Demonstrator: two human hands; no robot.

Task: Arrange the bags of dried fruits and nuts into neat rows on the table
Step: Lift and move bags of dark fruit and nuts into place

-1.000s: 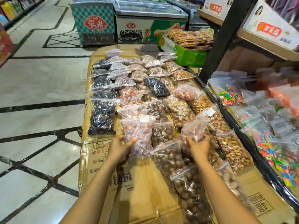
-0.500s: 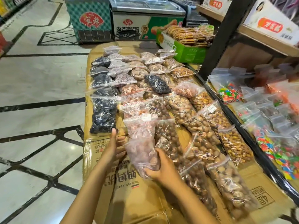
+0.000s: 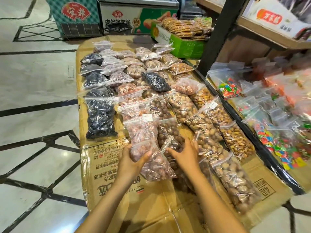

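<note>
Pink nut bag (image 3: 151,162) in left hand (image 3: 133,161)

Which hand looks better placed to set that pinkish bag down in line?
The left hand: it already grips the pinkish bag at the near end of its row. The right hand rests on a brown nut bag beside it.

Both forearms are bare, no sleeves showing; the left hand (image 3: 133,161) and right hand (image 3: 186,156) wear nothing.
</note>
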